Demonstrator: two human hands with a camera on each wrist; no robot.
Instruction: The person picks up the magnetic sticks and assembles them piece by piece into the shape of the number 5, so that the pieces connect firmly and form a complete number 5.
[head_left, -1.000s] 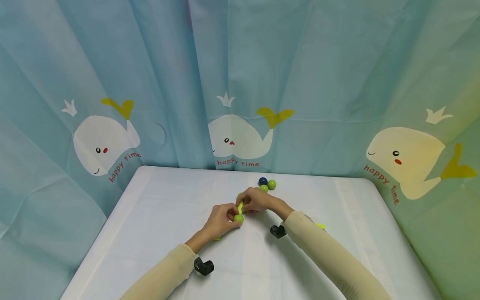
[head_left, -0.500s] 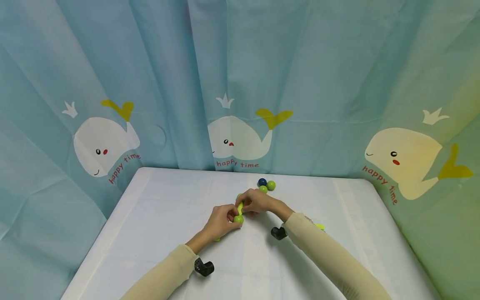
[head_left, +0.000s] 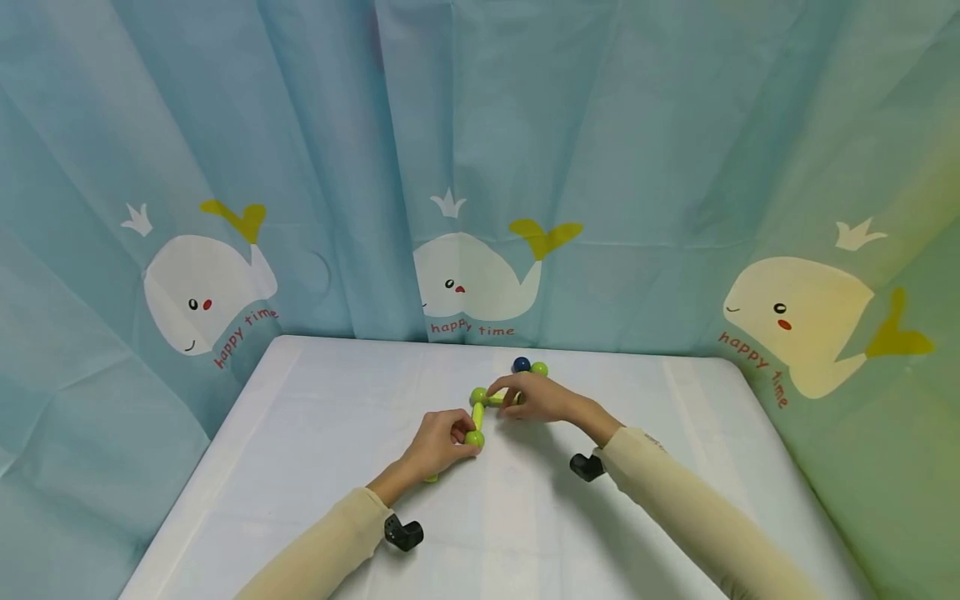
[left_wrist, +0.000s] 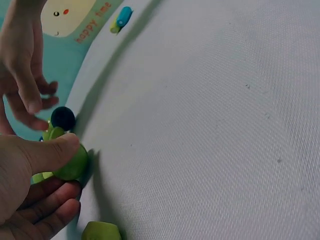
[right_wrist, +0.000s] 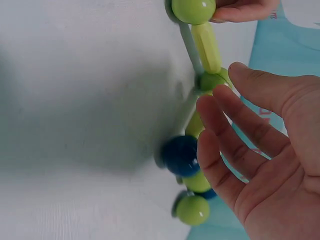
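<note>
Left hand (head_left: 438, 442): pinches a green ball (head_left: 474, 439)
Right hand (head_left: 538, 396): fingers loose, holding nothing
Rod (head_left: 477, 416): apparently in the linking step
Next move: likely wants steady pinch

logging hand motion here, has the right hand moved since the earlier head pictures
Yes: in the head view, the right hand has shifted rightward against the middle whale print.

Light blue curtain (head_left: 645, 158) is hanging in folds behind white table (head_left: 300, 467); whales (head_left: 480, 287), crowns (head_left: 448, 206) and red "happy time" lettering (head_left: 497, 331) are repeating across it. Curtain's far right is looking yellower.
</note>
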